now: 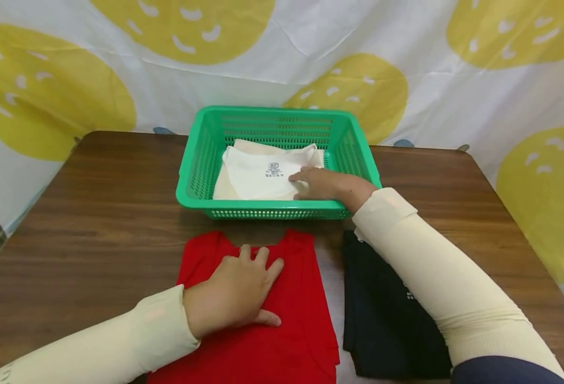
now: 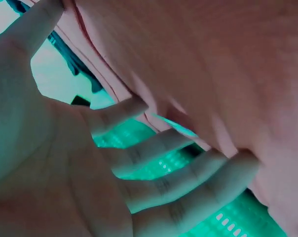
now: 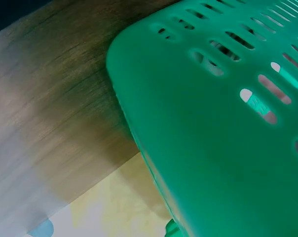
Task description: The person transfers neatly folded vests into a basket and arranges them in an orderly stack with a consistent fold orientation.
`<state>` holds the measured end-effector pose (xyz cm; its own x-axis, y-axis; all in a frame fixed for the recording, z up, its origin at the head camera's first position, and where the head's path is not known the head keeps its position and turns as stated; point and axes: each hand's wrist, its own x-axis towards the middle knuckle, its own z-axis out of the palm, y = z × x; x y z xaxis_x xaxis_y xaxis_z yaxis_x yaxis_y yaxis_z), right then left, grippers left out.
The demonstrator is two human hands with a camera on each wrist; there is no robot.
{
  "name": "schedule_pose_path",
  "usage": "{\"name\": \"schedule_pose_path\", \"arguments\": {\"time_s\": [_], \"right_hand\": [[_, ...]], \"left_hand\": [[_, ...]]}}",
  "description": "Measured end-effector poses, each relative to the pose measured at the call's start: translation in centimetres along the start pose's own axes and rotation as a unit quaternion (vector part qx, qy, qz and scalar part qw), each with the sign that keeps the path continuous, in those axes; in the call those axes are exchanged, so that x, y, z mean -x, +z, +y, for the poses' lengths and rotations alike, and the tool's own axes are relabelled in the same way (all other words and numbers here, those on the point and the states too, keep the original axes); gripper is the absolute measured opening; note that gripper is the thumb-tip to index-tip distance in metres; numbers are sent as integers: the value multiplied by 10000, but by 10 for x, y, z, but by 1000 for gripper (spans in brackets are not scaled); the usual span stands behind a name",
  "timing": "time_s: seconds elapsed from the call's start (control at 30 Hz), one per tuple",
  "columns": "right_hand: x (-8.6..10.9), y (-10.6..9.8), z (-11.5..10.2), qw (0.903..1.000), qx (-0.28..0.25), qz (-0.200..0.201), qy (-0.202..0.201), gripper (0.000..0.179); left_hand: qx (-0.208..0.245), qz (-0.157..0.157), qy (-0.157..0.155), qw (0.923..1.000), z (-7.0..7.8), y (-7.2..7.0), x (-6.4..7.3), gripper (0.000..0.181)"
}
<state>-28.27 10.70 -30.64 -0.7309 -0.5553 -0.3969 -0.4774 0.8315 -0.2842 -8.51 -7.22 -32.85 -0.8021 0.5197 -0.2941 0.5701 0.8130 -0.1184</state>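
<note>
My left hand (image 1: 236, 290) rests on a red folded shirt (image 1: 306, 314), its fingers spread near the neckline. In the left wrist view its straight fingertips touch the shirt fabric (image 2: 228, 59), which looks pinkish there. My right hand (image 1: 327, 184) reaches over the front rim of a green plastic basket (image 1: 186, 198). Its extended fingers lie on a white shirt (image 1: 248, 173) with small dark print. Cream-coloured cloth (image 1: 221, 189) lies under that shirt. The right wrist view shows the basket's slotted wall (image 3: 188, 123) but none of the hand.
A black folded garment (image 1: 383, 325) with a small pale mark lies right of the red shirt, partly under my right forearm. Everything stands on a brown wood-grain table (image 1: 95, 229). A white curtain with yellow fruit shapes (image 1: 354, 88) hangs behind the table's far edge.
</note>
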Motion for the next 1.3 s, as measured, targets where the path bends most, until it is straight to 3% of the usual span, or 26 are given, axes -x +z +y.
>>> {"name": "schedule_pose_path", "arguments": {"time_s": [0.17,0.3,0.43,0.5,0.57,0.67,0.83,0.93,1.13,1.3], "right_hand": [[9,-3,3,9951,-158,955,-189,47],[31,-9,-8,9805,-564,1840,-387,42],[70,-5,-32,9570,-796,2527,-1180,29],[92,2,-44,9470,-763,2640,-1662,21],[110,9,-51,9459,-730,2476,-1967,16],[123,19,-55,9579,-717,1903,-2026,17],[115,42,-47,9845,-391,1167,-1252,30],[109,56,-39,9928,-151,892,-779,39],[105,66,-28,9970,-212,499,-552,54],[104,65,-28,9976,-172,446,-503,61]], "left_hand": [[1021,-64,54,9947,-16,1,7,86],[1427,475,-74,9886,-33,-1,19,73],[1593,890,-357,9826,-53,-2,31,63],[1726,944,-539,9790,-65,-4,35,62],[1791,981,-705,9764,-78,-5,38,61],[1851,954,-917,9738,-93,-6,40,62],[2018,677,-970,9723,-106,1,35,65],[2048,522,-910,9732,-108,8,31,65],[2148,532,-893,9711,-107,15,27,62],[2286,566,-906,9676,-109,15,30,64]]}}
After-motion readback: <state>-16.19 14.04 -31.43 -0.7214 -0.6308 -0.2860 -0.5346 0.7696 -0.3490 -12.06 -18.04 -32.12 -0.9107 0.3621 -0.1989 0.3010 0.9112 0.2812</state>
